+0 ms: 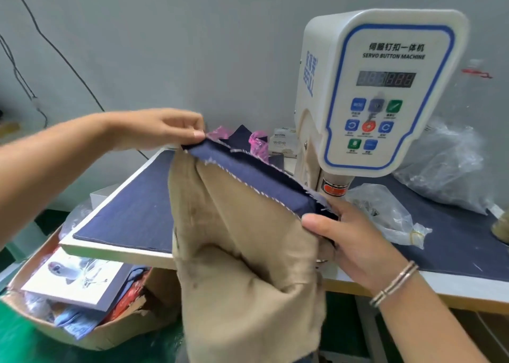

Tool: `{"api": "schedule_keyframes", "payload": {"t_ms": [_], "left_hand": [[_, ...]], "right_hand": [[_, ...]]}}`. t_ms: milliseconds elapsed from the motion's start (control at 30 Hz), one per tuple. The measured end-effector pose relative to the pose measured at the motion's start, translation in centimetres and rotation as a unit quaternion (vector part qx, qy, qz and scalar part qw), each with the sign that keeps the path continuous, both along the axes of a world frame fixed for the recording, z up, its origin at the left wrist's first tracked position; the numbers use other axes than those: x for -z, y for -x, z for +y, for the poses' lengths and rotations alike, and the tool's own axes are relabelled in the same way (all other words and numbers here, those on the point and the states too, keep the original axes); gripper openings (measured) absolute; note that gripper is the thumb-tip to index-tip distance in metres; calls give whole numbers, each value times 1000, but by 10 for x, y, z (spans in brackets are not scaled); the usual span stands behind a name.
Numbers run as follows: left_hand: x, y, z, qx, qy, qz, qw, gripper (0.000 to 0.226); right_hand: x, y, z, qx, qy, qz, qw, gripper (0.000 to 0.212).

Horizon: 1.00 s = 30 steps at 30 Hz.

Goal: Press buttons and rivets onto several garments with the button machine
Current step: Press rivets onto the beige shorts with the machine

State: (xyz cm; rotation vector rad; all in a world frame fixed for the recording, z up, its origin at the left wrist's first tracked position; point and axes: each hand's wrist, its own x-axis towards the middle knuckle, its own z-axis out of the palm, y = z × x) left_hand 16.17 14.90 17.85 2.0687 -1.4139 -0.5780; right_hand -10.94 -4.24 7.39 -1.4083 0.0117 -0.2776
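A tan garment (pixel 242 252) with a dark blue waistband (pixel 256 176) hangs in front of the table, the band stretched between my hands. My left hand (pixel 162 127) pinches the band's far left end, up above the table. My right hand (pixel 349 238) grips the band's near end, thumb on the tan cloth, just below the machine's press head (pixel 334 187). The white servo button machine (pixel 382 87) stands at the right, its control panel facing me.
The table (pixel 121 248) is covered with dark blue cloth. Clear plastic bags (pixel 385 211) lie right of the machine, pink bags (pixel 257 142) and small boxes behind the garment. A cardboard box (pixel 82 332) of items sits on the floor at left.
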Motion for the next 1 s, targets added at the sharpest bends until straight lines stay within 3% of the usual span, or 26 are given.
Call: {"api": "schedule_keyframes", "payload": {"t_ms": [167, 233, 333, 467, 600, 700, 767, 867, 1000], "left_hand": [[74, 20, -29, 16, -28, -72, 997, 43], [91, 30, -36, 18, -39, -48, 998, 38], [102, 40, -45, 21, -38, 6, 999, 32], [113, 49, -49, 49, -90, 52, 993, 34], [117, 65, -50, 72, -81, 134, 985, 35], [115, 72, -50, 104, -69, 188, 974, 21], [113, 75, -48, 119, -52, 234, 963, 23], [118, 79, -52, 118, -34, 275, 954, 29], [153, 83, -68, 88, -71, 278, 954, 24]], "right_hand": [[37, 26, -37, 111, 34, 134, 984, 17], [43, 36, -44, 128, 28, 153, 979, 22], [39, 51, -58, 108, 102, 160, 976, 42], [37, 65, -81, 106, 152, 200, 962, 25], [34, 74, -91, 41, 221, 283, 932, 27], [28, 79, -98, 45, 297, 296, 907, 15], [22, 88, -106, 62, 243, 236, 939, 11], [21, 95, -116, 56, 46, 157, 985, 27], [55, 87, -115, 90, -93, 188, 974, 26]]}}
